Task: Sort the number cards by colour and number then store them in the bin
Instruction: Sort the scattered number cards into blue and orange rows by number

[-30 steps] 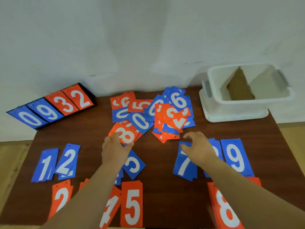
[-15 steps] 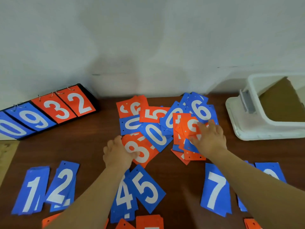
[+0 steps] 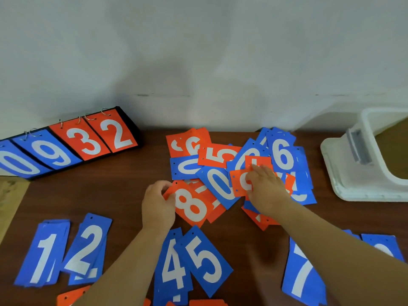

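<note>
Pinching the near-left corner of an orange plastic card with a white 8 (image 3: pixel 192 204), the left hand (image 3: pixel 157 206) sits mid-desk, its fingers curled round the card's edge. At about 2 o'clock from it, the right hand (image 3: pixel 267 186) lies with fingers close together, pressed flat on another orange card (image 3: pixel 239 184) atop the jumbled heap of orange and blue number cards (image 3: pixel 218 155) at 12 o'clock. On the dark wooden desk (image 3: pixel 110 195), sorted blue stacks line the near side: the 1 pile (image 3: pixel 44 252) and 2 pile (image 3: pixel 86 250) at 8 o'clock, the 4 pile (image 3: pixel 172 268) and 5 pile (image 3: pixel 205 259) at 6, the 7 pile (image 3: pixel 302 277) at 4. The white plastic bin (image 3: pixel 344 173) stands at 3 o'clock, apart from the cards. A black flip scoreboard (image 3: pixel 66 144) reading 0932 leans at 10 o'clock.
</note>
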Tool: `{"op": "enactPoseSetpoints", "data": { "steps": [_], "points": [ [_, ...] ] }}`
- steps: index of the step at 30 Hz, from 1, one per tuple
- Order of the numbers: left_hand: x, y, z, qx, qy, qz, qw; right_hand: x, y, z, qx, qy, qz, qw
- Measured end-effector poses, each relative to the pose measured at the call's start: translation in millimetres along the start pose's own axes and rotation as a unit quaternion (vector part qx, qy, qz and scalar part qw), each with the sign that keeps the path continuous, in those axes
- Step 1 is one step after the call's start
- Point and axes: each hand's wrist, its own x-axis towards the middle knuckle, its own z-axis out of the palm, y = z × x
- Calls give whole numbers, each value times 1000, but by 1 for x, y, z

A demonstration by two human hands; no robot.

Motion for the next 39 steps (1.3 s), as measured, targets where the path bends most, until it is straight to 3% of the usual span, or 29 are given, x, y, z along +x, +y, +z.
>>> {"op": "enactPoseSetpoints", "data": {
  "steps": [6,15,19,22,24,27,31,33,35,39],
  "points": [
    [9,-1,-22,-141,59,-90,984,15,0,-17,-71,-6,-28,997],
    [14,1,-58,-246,125,-122,954,17,2,-35,-93,36,-22,995],
    [11,9,-65,-276,128,-99,947,14,17,-40,45,91,4,995],
    [7,18,-66,-295,115,-87,944,6,26,-48,147,161,32,975],
    [3,24,-64,-309,101,-85,942,-3,26,-55,228,206,64,949],
    [-8,36,-58,-327,64,-84,939,-26,18,-64,409,256,144,864],
    [-35,62,-44,-344,-7,-78,936,-73,-6,-59,607,211,184,744],
    [-54,74,-38,-351,-41,-74,933,-103,-19,-54,652,192,180,711],
    [-76,82,-31,-365,-68,-68,926,-132,-25,-47,642,191,175,722],
    [-120,85,-25,-363,-81,-46,927,-181,-15,-40,566,199,173,782]
  ]
}}
